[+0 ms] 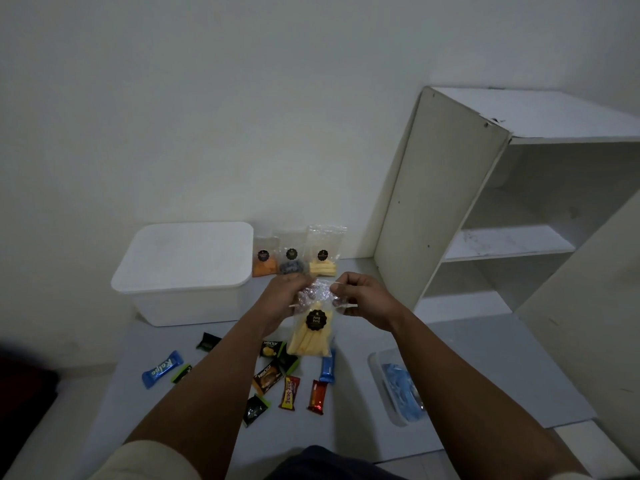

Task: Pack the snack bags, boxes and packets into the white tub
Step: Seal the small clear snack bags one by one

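Note:
A clear snack bag of yellow sticks (311,337) with a black round label hangs in the air above the floor mat. My left hand (282,299) and my right hand (360,299) both pinch its crinkled top. The white tub (180,271) stands at the back left with its lid on. Three more clear bags lean on the wall beside it: an orange one (265,261), a dark one (292,259) and a yellow one (323,258). Several small packets lie below, among them a blue bar (162,369), a red bar (317,396) and a black Nextar packet (267,375).
A white shelf unit (485,209) stands open at the right. A clear box with blue contents (398,386) lies on the grey mat (485,368) near my right forearm. A dark object sits at the left edge.

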Motion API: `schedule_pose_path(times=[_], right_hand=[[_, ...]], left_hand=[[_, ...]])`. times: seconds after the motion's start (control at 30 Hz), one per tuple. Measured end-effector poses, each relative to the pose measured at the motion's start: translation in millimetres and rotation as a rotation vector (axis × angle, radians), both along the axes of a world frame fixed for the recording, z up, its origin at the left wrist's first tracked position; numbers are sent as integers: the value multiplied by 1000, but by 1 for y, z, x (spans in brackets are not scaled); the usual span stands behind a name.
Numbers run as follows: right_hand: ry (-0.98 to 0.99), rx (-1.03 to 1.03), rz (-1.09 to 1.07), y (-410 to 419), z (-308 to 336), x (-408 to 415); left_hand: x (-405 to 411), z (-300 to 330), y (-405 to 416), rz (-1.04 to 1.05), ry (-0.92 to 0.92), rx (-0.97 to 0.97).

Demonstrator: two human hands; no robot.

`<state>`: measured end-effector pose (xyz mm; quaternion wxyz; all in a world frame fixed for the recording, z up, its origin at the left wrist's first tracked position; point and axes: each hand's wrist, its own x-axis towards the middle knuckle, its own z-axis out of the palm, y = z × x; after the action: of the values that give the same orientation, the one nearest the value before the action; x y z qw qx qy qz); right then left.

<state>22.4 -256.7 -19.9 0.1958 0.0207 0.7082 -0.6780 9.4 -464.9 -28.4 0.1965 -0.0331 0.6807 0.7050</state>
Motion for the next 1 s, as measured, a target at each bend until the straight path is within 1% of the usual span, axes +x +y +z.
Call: schedule_pose_path(times=[0.03,0.1,0.27,0.4,0.5,0.67,0.83,1.0], right_hand=[[7,4,-5,0,1,-1],[12,17,-20,-1,3,-1],[18,-17,-88,0,2,0],[85,30,-127,0,2,1],[117,53,-141,-1,3,1],[133,19,-155,1,-1,4],[137,19,-202,2,-3,5],[161,130,-94,-9,-1,6]], left_hand=[[-1,-1,-1,-5,-30,28],[-3,-3,-2,-35,-26,8],[-4,-1,-3,-29,127,-126],[-7,-5,-3,-14,197,-179],[-6,-7,-2,6,214,-177],[-3,-6,-5,27,206,-155],[1,-4,-9,64,142,-53],[2,-7,-8,9,182,-143]])
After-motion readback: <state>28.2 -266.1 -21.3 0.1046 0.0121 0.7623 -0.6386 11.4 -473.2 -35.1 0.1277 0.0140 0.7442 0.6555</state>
